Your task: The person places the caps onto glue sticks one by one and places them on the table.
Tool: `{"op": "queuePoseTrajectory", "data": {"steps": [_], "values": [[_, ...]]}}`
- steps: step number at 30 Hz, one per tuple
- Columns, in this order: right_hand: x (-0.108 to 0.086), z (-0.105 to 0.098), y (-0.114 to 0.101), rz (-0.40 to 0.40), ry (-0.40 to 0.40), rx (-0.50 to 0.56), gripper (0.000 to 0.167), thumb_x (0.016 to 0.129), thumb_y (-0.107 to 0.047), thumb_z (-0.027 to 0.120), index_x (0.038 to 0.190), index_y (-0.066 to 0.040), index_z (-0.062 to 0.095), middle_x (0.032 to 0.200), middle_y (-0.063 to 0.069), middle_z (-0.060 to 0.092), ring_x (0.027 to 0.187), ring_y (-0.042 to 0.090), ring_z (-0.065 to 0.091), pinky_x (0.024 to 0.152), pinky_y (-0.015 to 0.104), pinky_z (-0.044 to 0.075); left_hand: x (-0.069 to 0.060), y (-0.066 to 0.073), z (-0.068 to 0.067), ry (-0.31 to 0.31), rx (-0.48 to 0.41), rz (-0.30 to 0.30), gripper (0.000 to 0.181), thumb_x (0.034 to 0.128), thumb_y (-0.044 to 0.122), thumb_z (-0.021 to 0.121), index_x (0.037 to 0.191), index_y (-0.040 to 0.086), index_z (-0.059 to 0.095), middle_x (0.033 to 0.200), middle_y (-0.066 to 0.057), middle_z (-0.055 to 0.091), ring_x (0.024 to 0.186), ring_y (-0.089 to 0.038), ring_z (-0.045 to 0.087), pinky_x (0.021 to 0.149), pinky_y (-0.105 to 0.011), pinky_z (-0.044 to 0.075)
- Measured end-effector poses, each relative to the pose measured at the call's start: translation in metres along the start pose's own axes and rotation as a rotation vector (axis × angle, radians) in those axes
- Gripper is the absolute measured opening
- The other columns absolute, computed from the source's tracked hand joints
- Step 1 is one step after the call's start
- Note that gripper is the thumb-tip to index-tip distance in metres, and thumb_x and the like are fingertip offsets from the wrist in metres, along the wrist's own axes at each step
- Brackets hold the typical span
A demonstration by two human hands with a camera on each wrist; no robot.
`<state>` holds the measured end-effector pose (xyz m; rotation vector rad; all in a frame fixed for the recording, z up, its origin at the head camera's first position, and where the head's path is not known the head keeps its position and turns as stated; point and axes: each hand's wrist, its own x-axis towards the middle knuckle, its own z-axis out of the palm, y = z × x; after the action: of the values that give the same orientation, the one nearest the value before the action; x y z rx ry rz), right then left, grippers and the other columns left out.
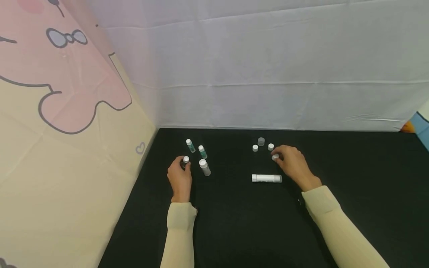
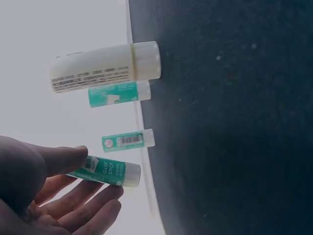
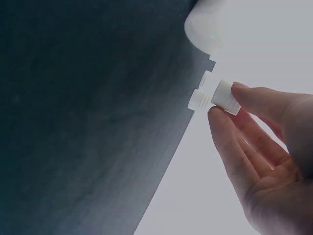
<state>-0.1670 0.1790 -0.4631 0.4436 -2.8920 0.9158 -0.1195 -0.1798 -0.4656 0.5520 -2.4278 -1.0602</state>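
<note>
My left hand holds a small green-labelled glue stick upright between thumb and fingers, its white end facing up in the head view. Beside it stand two more green glue sticks, a farther one and a nearer one, plus a larger white glue stick. On the right, my right hand pinches a small white cap between thumb and index finger, at or just above the table. Two other white caps, a left one and a right one, sit just beyond.
A translucent larger cap rests behind the white caps. A white tube lies on its side in front of my right hand. The black table meets a white cloth wall at the back and a printed cloth at left.
</note>
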Motion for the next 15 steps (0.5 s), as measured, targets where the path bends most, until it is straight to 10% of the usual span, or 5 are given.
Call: {"op": "queuePoseTrajectory", "data": {"steps": [15], "values": [[0.001, -0.001, -0.005, -0.008, 0.011, 0.020, 0.019, 0.094, 0.003, 0.076, 0.113, 0.004, 0.076, 0.112, 0.024, 0.074, 0.094, 0.040, 0.071, 0.079, 0.058, 0.056, -0.008, 0.019, -0.016, 0.016, 0.008, 0.041, 0.026, 0.0906, -0.005, 0.078, 0.116, -0.004, 0.075, 0.116, -0.023, 0.074, 0.113, -0.043, 0.069, 0.100, -0.060, 0.050]]}}
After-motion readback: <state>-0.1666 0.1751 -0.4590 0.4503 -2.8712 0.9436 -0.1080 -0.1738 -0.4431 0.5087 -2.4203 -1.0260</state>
